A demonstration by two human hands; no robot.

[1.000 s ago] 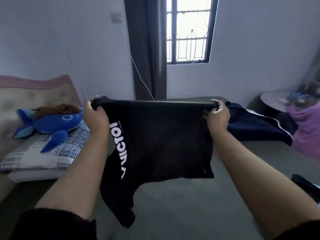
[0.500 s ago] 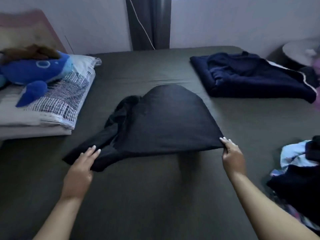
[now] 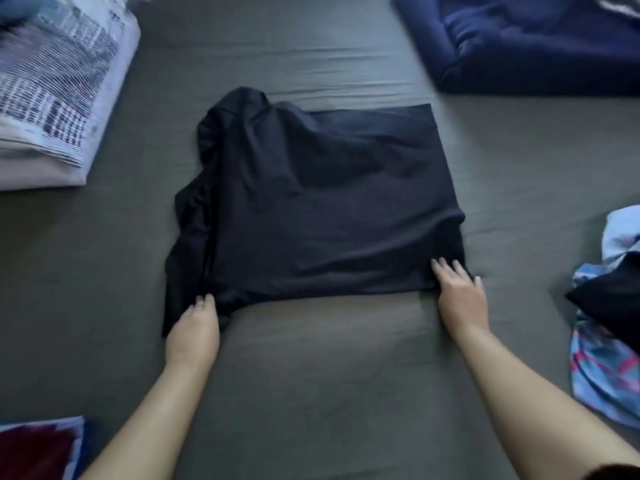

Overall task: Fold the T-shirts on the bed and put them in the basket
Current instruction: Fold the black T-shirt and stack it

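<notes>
A black T-shirt (image 3: 322, 206) lies on the dark grey bed sheet (image 3: 311, 382), its body spread out and its left side bunched, with a sleeve trailing toward me. My left hand (image 3: 192, 327) rests on the near left sleeve, fingertips on the fabric. My right hand (image 3: 460, 292) is at the near right corner, fingers laid over the cloth and thumb hidden beneath. No basket is in view.
A striped pillow (image 3: 52, 98) sits at the far left. A folded navy garment (image 3: 536, 39) lies at the far right. A heap of blue, pink and black clothes (image 3: 609, 306) is at the right edge, and a maroon item (image 3: 38, 448) at the bottom left.
A second ago I held the shirt up in the air by both hands. It now lies spread on the bed, and the view has tilted down and closer.
</notes>
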